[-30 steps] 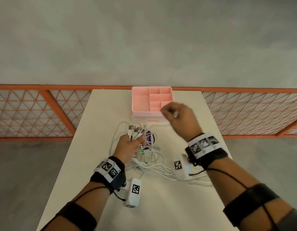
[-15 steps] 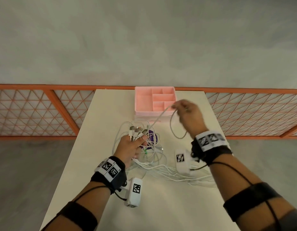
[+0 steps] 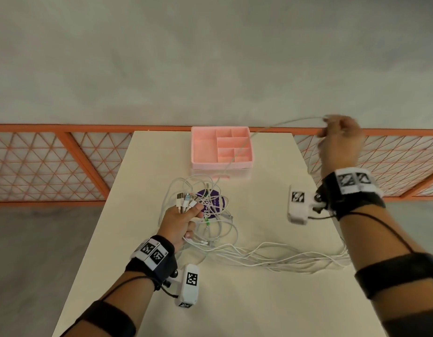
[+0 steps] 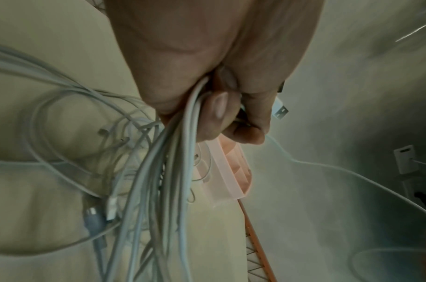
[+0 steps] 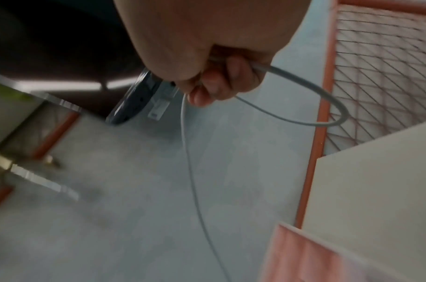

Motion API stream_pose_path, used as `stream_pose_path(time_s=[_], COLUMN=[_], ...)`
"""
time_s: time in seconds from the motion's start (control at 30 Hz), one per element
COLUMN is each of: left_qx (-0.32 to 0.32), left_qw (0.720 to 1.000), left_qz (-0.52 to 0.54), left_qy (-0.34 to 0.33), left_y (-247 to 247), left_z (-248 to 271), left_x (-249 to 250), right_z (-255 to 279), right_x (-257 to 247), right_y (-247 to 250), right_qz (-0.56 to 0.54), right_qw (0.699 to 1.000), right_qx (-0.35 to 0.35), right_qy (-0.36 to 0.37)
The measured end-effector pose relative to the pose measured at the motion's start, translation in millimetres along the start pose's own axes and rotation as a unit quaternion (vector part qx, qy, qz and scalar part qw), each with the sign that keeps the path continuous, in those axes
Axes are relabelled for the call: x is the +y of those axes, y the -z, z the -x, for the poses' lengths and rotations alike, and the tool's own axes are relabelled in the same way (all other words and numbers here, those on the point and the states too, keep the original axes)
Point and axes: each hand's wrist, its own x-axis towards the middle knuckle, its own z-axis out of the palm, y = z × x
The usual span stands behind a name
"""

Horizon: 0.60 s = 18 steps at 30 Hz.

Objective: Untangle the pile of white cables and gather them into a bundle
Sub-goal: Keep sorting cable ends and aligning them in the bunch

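White cables [image 3: 210, 229] — perhaps six — bunched in left grip [image 3: 180, 221]; right grip [image 3: 339, 139] pinches one cable [image 3: 237, 154].

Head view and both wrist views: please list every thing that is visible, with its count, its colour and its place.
white cables: many, count unclear, white; tangled on the table, some ends gathered in the left hand
single cable: one, white; stretched from the pile, over the organiser tray, up to the right hand
organiser tray: one, pink; far end of the table
round disc: one, purple; under the tangle
table: one, cream
railing: one, orange; behind the table
left hand: grips cable ends
right hand: raised, pinches the single cable
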Motion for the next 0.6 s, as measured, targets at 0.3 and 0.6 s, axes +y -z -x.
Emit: stream_pose_path(time_s=[0.3, 0.6], left_qx=[-0.039, -0.03], left_qw=[0.997, 0.999], left_qz=[-0.05, -0.006], left_qy=[-0.053, -0.026], left_y=[-27.9, -7.8], left_z=[2.8, 5.7], left_x=[17.8, 13.7], right_z=[133.3, 97.7], right_x=[40.8, 30.6], right_y=[-46.5, -51.0], right_qz=[0.162, 0.189], right_qw=[0.839, 0.912], right_qx=[-0.515, -0.358], right_qy=[0.068, 0.068])
